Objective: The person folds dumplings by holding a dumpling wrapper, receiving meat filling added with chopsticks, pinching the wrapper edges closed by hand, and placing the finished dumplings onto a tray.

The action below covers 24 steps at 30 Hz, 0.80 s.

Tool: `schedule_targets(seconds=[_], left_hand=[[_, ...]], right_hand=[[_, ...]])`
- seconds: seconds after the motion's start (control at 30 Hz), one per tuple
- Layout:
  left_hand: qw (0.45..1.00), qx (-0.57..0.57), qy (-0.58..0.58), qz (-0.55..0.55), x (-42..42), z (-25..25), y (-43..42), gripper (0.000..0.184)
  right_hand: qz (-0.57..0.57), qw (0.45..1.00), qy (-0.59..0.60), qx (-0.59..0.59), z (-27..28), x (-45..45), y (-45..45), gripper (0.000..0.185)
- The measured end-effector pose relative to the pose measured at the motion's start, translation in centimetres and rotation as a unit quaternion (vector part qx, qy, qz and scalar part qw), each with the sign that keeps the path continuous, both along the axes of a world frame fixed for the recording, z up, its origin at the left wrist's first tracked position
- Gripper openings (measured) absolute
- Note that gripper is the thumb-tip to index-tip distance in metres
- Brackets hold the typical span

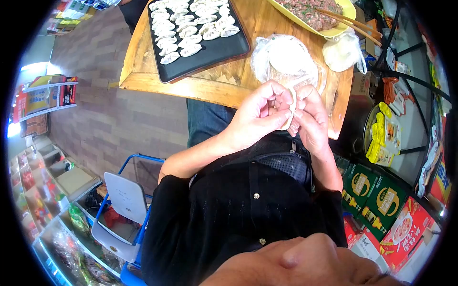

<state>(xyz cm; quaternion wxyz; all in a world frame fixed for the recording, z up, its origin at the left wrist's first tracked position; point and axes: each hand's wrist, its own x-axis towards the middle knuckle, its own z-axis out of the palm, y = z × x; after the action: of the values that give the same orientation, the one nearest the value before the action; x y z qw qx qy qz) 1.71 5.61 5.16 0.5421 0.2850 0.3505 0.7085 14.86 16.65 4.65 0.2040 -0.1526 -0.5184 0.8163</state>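
Observation:
Between my two hands, just over the near table edge, is a dumpling (292, 107) seen edge-on, a pale wrapper folded upright. My left hand (265, 107) grips one side of it with thumb and fingers. From the other side my right hand (310, 114) pinches its edge. Whether filling is inside cannot be made out. Just beyond my hands lies a clear plastic bag with a stack of round white wrappers (288, 55). A black tray (205, 58) at the far left of the table bears rows of folded dumplings (191, 39).
A yellow bowl (350, 29) of minced filling (315, 12) with wooden chopsticks (350, 21) stands at the table's far right. Beside it sits a tied bag of dough (339, 51). A blue-framed chair (126, 198) is at left; shelves and cartons (377, 198) stand at right.

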Motion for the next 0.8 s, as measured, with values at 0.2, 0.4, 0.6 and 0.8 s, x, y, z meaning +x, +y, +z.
schedule_targets(seconds=[0.2,0.4,0.6,0.8], left_hand=[[1.0,-0.002,0.018,0.001,0.04,0.1,-0.08,0.017],[1.0,-0.005,0.012,-0.005,0.11,0.05,-0.22,0.018],[1.0,0.002,0.014,-0.006,0.31,-0.04,-0.26,0.026],[0.999,0.007,0.051,0.006,0.37,-0.25,-0.39,0.027]], right_hand=[[0.005,1.0,0.007,-0.008,0.22,0.14,-0.14,0.019],[-0.007,1.0,0.001,-0.013,0.25,0.26,-0.3,0.015],[-0.01,1.0,-0.01,-0.014,0.26,0.3,-0.46,0.01],[-0.012,1.0,-0.011,-0.014,0.29,0.33,-0.56,0.009]])
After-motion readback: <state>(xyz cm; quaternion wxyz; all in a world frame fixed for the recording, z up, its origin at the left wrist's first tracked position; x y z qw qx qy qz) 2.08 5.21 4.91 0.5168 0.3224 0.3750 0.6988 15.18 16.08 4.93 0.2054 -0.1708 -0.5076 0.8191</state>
